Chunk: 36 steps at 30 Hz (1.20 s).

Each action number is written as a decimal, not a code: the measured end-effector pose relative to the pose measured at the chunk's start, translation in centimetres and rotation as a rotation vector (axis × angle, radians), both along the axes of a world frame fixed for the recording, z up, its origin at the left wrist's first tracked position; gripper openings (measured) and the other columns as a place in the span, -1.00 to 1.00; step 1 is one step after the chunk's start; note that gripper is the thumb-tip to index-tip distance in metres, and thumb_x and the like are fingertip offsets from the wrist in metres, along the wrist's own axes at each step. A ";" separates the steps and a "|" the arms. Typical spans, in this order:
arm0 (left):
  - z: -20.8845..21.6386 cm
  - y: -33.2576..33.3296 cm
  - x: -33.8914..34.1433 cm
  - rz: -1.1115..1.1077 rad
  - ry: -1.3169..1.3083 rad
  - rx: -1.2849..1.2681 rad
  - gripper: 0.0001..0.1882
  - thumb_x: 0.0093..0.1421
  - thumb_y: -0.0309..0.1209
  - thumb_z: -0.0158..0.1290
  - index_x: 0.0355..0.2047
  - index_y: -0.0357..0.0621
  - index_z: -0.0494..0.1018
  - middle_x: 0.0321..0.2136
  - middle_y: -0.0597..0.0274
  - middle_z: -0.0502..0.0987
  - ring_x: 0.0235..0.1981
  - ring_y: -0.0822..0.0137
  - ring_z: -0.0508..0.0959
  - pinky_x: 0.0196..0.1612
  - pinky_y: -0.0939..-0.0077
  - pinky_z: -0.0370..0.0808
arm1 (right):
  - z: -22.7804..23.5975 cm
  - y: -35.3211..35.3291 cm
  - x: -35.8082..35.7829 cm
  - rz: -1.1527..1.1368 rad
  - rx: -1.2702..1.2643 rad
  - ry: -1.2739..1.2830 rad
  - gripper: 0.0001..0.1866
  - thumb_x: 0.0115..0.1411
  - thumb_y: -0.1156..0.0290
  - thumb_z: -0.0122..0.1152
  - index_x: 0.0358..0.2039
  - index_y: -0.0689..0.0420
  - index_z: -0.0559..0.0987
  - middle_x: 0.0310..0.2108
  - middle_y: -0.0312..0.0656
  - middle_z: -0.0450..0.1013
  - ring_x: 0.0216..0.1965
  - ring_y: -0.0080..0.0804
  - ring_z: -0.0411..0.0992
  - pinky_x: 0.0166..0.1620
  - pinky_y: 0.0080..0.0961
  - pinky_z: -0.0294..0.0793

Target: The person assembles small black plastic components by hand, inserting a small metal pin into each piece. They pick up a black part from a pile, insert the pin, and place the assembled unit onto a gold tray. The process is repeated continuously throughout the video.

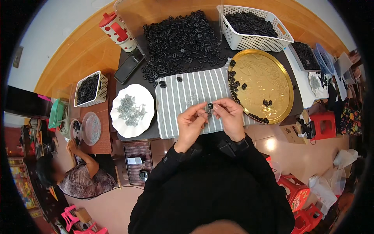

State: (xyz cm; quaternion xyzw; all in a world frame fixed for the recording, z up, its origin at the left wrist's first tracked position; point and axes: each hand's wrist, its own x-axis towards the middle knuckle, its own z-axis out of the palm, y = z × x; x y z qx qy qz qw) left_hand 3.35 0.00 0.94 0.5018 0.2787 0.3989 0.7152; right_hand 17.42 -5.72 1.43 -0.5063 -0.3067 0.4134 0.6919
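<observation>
Over the striped grey cloth, my right hand pinches a small black oval piece with holes between thumb and index finger. My left hand meets it from the left, its index fingertip near the piece's edge. The left thumb and fingers are pinched together; whatever is between them is too small to tell. To the left, a white scalloped plate bears a spread of small clear-grey pieces. Right of the cloth, a round gold tray carries several black pieces along its left rim.
A heap of black pieces spills from a clear bin behind the cloth. Around it are a white basket, a phone and a red-lidded polka-dot tumbler. Another person works at a side table on the left. Red stools stand right.
</observation>
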 end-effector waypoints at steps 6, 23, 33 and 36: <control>0.1 -0.1 0.0 0.007 0.007 -0.003 -0.65 0.14 -0.69 0.05 -0.04 -0.28 0.51 -0.43 0.33 0.52 -0.49 0.52 0.51 -0.53 0.72 0.37 | 0.1 -0.1 -0.3 0.006 -0.004 -0.032 -0.92 0.20 0.56 0.16 -0.30 0.26 0.58 -0.49 -0.35 0.48 -0.48 -0.69 0.41 -0.42 -0.73 0.39; -0.3 -0.1 0.2 0.056 -0.026 0.028 -0.71 0.16 -0.69 0.04 -0.10 -0.30 0.53 -0.43 0.29 0.49 -0.47 0.49 0.50 -0.48 0.68 0.43 | 0.2 -0.3 -0.5 0.075 0.021 -0.206 -0.93 0.18 0.61 0.15 -0.31 0.28 0.56 -0.48 -0.34 0.47 -0.44 -0.72 0.37 -0.36 -0.71 0.35; -0.8 0.0 -0.1 0.055 -0.081 0.036 -0.72 0.18 -0.68 0.05 -0.09 -0.31 0.52 -0.44 0.26 0.48 -0.48 0.49 0.48 -0.45 0.66 0.45 | -0.2 -0.3 -0.7 0.149 0.134 -0.147 -0.80 0.12 0.71 0.15 -0.22 0.27 0.55 -0.38 -0.28 0.47 -0.39 -0.61 0.44 -0.33 -0.66 0.43; -0.9 0.2 -0.3 0.022 -0.098 0.066 -0.70 0.18 -0.70 0.03 -0.07 -0.29 0.52 -0.40 0.26 0.45 -0.45 0.49 0.48 -0.42 0.66 0.46 | -0.5 -0.5 -0.8 0.108 0.155 -0.310 -0.73 0.08 0.75 0.16 -0.19 0.26 0.55 -0.36 -0.25 0.45 -0.37 -0.55 0.46 -0.32 -0.64 0.44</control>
